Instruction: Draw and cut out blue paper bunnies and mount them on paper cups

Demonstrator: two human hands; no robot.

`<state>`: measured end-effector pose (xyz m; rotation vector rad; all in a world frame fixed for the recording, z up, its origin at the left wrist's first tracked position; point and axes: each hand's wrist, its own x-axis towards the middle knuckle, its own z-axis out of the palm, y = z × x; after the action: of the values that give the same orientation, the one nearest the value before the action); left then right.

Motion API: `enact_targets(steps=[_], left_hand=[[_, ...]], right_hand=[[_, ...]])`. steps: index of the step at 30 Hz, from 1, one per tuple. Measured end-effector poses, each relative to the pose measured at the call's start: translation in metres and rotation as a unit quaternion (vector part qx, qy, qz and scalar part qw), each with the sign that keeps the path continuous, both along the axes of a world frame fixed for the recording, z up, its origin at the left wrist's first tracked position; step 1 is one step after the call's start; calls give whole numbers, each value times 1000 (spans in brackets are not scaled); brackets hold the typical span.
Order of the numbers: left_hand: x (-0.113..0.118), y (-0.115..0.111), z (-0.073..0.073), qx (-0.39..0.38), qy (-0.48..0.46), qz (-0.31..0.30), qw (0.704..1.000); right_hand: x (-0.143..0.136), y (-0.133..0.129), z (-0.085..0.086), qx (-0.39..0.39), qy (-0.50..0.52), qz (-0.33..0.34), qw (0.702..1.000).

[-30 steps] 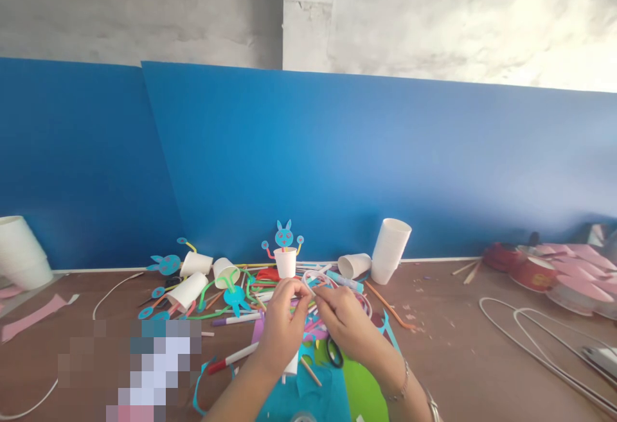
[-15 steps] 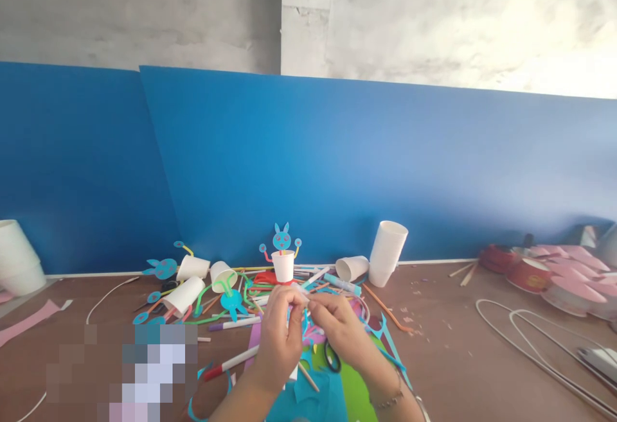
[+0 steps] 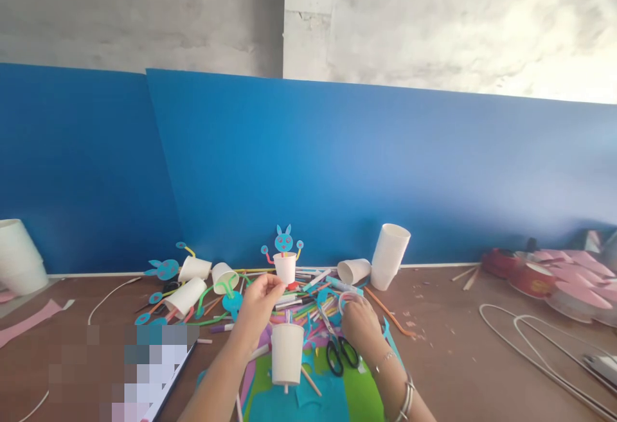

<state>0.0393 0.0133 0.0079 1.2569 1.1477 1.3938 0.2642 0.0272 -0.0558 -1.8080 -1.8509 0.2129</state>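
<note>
My left hand [image 3: 260, 306] is raised with thumb and fingertips pinched together; what lies between them is too small to make out. Just below and right of it, a white paper cup [image 3: 287, 354] shows a thin stick poking out under its base. My right hand [image 3: 361, 325] reaches down at a roll of tape [image 3: 348, 300], fingers curled and partly hidden. Left of that hand are black-handled scissors [image 3: 335, 351]. Behind stands a cup figure with a blue rabbit head [image 3: 284, 242] and bent straw arms.
Straws and markers are piled mid-table. Fallen cup figures [image 3: 186, 297] lie left, a cup stack [image 3: 389, 255] stands right of the pile. Green paper [image 3: 361, 396] and blue paper lie in front. White cables [image 3: 530, 351] and pink-and-red paper pieces [image 3: 573, 274] are at right.
My hands have moved apart, the right one going right to the tape and the left one slightly left. The white cup with the stick and more of the scissors now show between them.
</note>
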Motion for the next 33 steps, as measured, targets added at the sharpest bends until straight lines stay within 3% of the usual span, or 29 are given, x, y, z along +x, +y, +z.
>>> enact_targets(steps=[3,6,8,14,17,19,22,24,33], left_hand=[[3,-5,2,-10,42,-25,999],[4,-9,3,-27,87,-44,995],[6,-10,1,-36,108,-60,992],[10,-7,-6,-36,138,-79,987],[2,1,-12,17,197,-17,980],[-4,7,-19,76,293,37,952],[-9,11,-30,68,464,29,883],[-8,10,-36,45,517,1,855],[-2,13,-42,-6,486,-74,871]], right_hand=[[-14,-3,12,18,20,-13,1000],[-36,-9,30,63,220,133,964],[-50,-15,37,65,305,185,932],[-63,-26,43,60,301,186,933],[-59,-22,39,88,273,162,944],[-58,-17,33,76,266,148,949],[-62,-12,20,27,266,149,952],[-65,-10,12,7,270,153,951],[-67,-2,-9,-71,320,124,937]])
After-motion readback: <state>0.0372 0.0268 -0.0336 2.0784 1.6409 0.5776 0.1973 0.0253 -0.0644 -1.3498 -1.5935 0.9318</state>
